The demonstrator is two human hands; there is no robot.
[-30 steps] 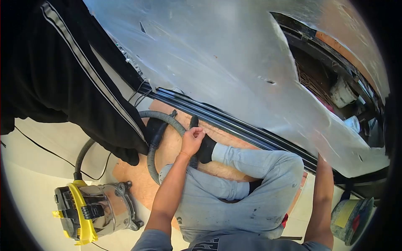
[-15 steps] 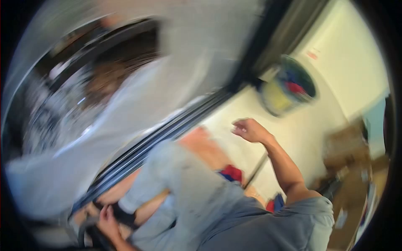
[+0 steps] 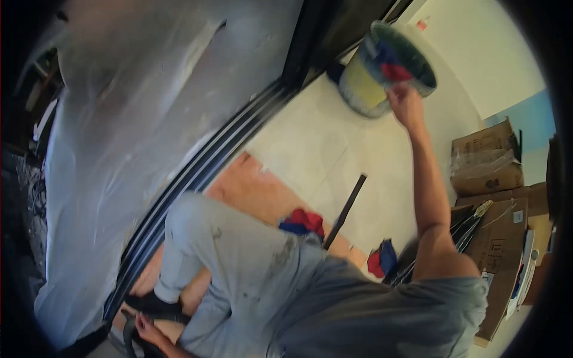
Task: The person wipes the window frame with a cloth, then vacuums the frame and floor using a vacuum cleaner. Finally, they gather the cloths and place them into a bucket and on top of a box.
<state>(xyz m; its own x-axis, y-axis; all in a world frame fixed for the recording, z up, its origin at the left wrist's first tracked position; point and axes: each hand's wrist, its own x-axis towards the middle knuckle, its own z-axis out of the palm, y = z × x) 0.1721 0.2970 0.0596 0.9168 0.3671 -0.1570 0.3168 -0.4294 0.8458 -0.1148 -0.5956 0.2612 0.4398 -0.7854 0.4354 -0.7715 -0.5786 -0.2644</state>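
Right hand (image 3: 404, 98) curled at the bucket (image 3: 353, 83), you reach to its red cloth (image 3: 395, 73), hold unclear; any grasp would need closed fingertips. Left hand (image 3: 147, 329) bends beside a hose (image 3: 129, 337), grip unreadable.

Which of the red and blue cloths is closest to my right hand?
The cloth in the bucket, its red part by your right hand; the leg-side cloth and the cloth near black plastic lie farther away.

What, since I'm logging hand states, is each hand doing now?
Left hand: fingers bent, near the hose; grip unclear.
Right hand: at the bucket, by the red cloth; grip unclear.
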